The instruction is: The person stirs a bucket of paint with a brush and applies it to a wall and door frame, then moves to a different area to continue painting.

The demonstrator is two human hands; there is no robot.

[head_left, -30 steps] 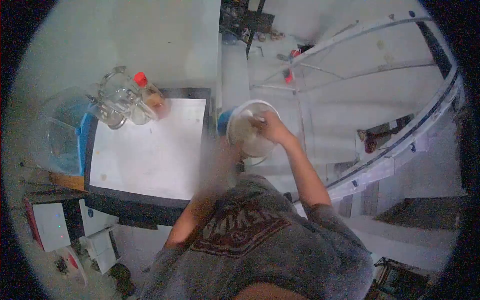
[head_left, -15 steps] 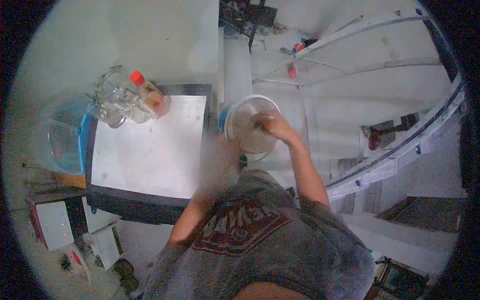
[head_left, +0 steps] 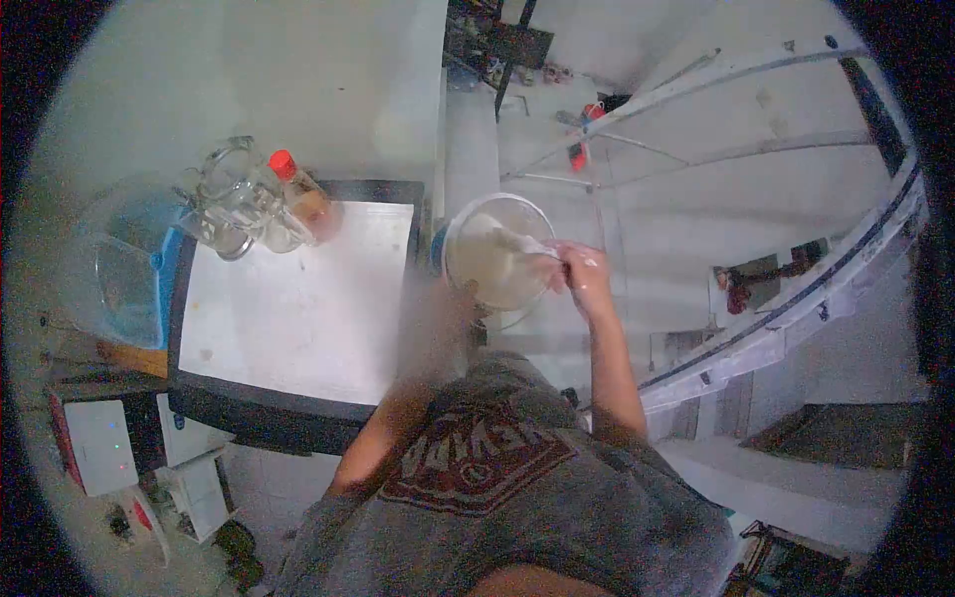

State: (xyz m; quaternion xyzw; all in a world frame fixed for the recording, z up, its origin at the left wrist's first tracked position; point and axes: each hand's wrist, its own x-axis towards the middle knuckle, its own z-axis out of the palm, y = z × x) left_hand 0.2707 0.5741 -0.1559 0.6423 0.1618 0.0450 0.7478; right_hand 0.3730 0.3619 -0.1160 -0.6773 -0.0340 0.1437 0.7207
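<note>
A round bucket (head_left: 499, 199) with a pale rim holds cloudy, beige-looking water, just right of the white-topped table. Over its right side my right hand (head_left: 580, 269) is closed on a limp whitish cloth (head_left: 524, 242), which hangs into the bucket. White, foam-like spots show on the hand. My left hand (head_left: 450, 303) is at the bucket's lower left rim, smeared by motion; its fingers cannot be made out. Something blue (head_left: 438, 249) shows at the bucket's left side.
Clear glass mugs (head_left: 239, 194) and a bottle with a red cap (head_left: 284, 164) stand on the table (head_left: 288, 308) at its back left. Beyond them is a clear blue-edged container (head_left: 119, 279). A curved transparent frame (head_left: 776, 274) spans the right side.
My right hand has come out of the bucket to its right side, and the whitish cloth now shows in it. My left hand stays blurred near the rim.
</note>
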